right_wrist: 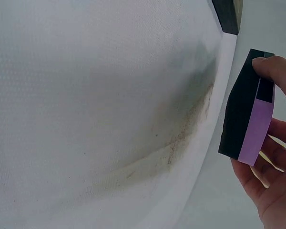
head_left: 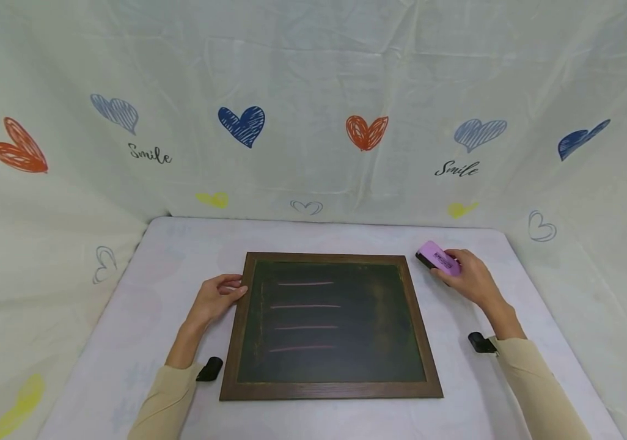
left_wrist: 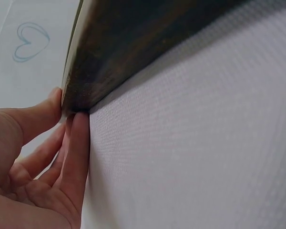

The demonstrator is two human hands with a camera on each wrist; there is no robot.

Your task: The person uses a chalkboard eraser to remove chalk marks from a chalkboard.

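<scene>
Eraser (head_left: pixel 437 258) | pinched in right hand (head_left: pixel 470 280) grip | left hand (head_left: pixel 216 299) fingers relaxed, touching chalkboard (head_left: pixel 331 327) frame

chalkboard (head_left: pixel 330 324) mid-table (head_left: pixel 181 244) | left hand (head_left: pixel 216 299) at its left edge | eraser (head_left: pixel 437 258) off its right-rear corner

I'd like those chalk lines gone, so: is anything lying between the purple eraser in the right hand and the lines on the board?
Nothing visible. The eraser is gripped by the right hand beside the chalkboard's upper right corner; only bare frame and board lie before the chalk lines.
</scene>
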